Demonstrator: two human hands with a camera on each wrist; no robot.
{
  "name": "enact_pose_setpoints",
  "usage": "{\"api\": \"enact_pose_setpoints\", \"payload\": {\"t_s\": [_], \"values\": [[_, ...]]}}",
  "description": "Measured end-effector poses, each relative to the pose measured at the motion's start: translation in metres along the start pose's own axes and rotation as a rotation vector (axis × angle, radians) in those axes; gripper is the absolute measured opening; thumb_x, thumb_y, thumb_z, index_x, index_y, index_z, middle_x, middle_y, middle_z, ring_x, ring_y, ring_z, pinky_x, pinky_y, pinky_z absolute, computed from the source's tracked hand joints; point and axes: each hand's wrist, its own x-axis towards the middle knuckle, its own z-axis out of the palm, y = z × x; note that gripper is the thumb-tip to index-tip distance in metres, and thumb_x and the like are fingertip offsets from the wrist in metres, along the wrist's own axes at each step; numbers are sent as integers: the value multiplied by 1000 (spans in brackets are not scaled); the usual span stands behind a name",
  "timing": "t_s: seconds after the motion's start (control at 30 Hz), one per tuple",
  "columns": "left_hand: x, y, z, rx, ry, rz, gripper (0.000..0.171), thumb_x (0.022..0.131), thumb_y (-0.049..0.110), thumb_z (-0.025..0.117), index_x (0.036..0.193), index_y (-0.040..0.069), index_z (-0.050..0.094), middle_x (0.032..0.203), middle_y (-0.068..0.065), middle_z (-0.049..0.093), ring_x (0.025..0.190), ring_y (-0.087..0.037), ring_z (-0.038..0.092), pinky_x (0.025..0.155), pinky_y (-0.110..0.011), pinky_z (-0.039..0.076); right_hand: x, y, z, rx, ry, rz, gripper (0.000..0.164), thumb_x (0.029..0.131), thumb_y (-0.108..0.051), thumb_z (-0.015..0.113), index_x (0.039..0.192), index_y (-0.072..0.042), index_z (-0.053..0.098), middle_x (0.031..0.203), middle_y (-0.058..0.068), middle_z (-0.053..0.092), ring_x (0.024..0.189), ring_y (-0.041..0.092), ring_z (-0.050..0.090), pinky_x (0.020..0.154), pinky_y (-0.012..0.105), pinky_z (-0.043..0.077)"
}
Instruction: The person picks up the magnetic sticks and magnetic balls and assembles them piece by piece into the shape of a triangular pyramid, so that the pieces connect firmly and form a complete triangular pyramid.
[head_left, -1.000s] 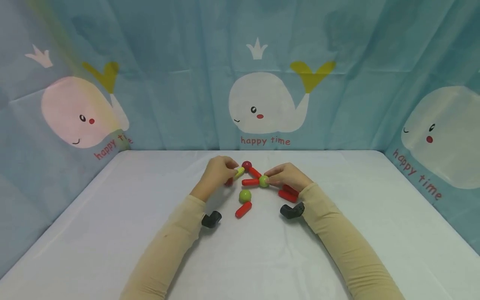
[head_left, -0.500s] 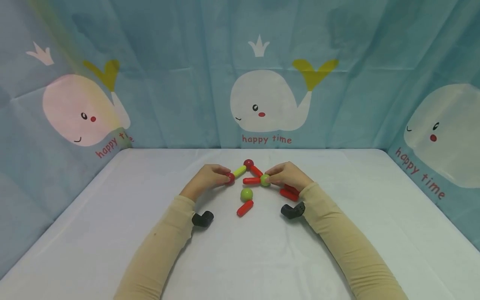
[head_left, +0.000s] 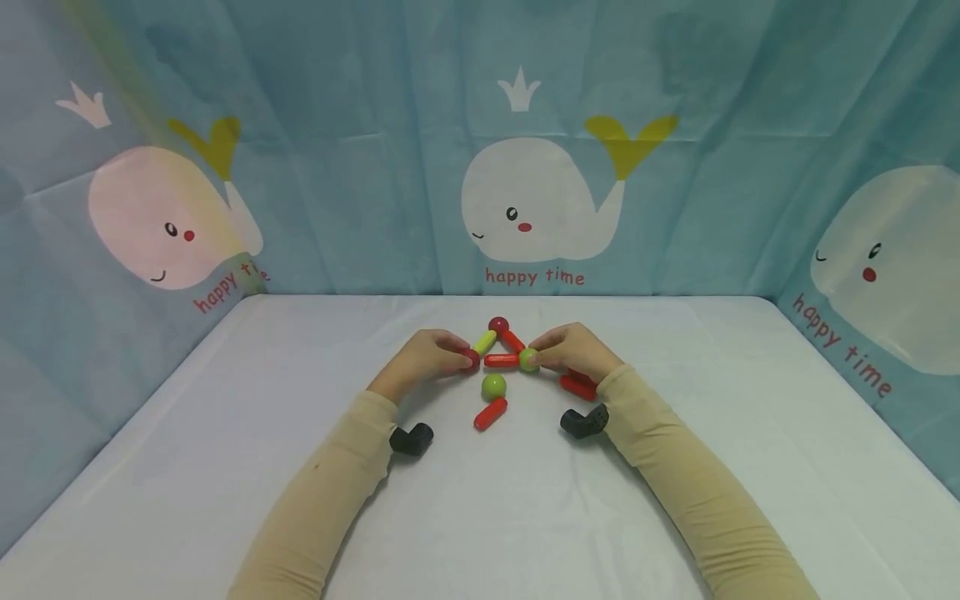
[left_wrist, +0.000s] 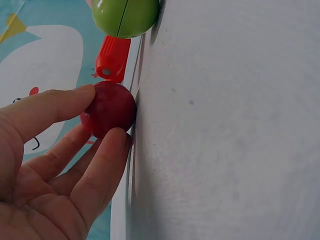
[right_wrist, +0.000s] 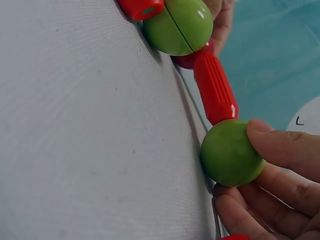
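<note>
In the head view, my left hand point(head_left: 429, 358) holds a dark red ball point(left_wrist: 110, 110) between thumb and fingers, low at the tabletop. My right hand point(head_left: 579, 352) pinches a green ball point(right_wrist: 231, 154). A red rod point(head_left: 501, 361) reaches from that green ball toward the dark red one; whether its far end touches is hard to tell. Behind them, a yellow rod point(head_left: 485, 342) and a second red rod point(head_left: 512, 341) run up to another dark red ball point(head_left: 498, 325), so the pieces outline a triangle. The left fingers partly cover their ball.
A loose green ball point(head_left: 493, 387) lies in front of the triangle, with a red rod point(head_left: 491, 414) by it. More red rod pieces point(head_left: 577, 386) lie below my right hand, partly hidden. A whale-print curtain point(head_left: 360, 208) stands behind the white table point(head_left: 495, 508).
My left hand shifted from the yellow rod to the dark red ball at its lower end, then brought that ball rightward, closer to the crosswise red rod. My right hand stayed on its green ball.
</note>
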Motion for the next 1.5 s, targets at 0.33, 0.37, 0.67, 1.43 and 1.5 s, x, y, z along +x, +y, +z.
{"api": "enact_pose_setpoints", "payload": {"t_s": [0.33,0.37,0.67,1.43,1.5], "values": [[-3,2,-1,-7,-6,10,34,86,30,77,117,20,69,127,-6,63,120,-27,54,103,-43,50,-2,-3,1,-21,21,-3,35,83,-25,79,114,-10,74,119,8,70,99,19,66,87,29,50],[-3,2,-1,-9,-7,13,33,86,29,77,117,20,69,127,-6,64,120,-26,54,103,-43,50,-2,-4,2,-24,22,-4,35,83,-25,79,114,-10,74,119,8,70,99,19,66,87,29,50],[-5,3,-1,-20,-8,15,33,87,28,76,118,20,69,129,-6,63,122,-27,54,104,-43,50,-3,-3,2,-33,21,-8,36,83,-30,79,115,-13,74,119,7,70,100,21,65,90,31,49],[-2,-3,4,-140,-24,1,30,87,26,76,116,23,72,126,-3,65,119,-23,57,106,-41,49,-31,20,-56,-176,-18,50,46,88,-32,74,125,-6,67,124,12,69,94,14,68,96,37,54],[-2,-3,4,-139,-20,-1,30,87,26,77,116,23,72,126,-4,65,119,-23,57,107,-41,48,-33,24,-59,-165,-35,47,45,88,-31,74,124,-5,68,125,12,69,94,13,69,95,36,56]]}}
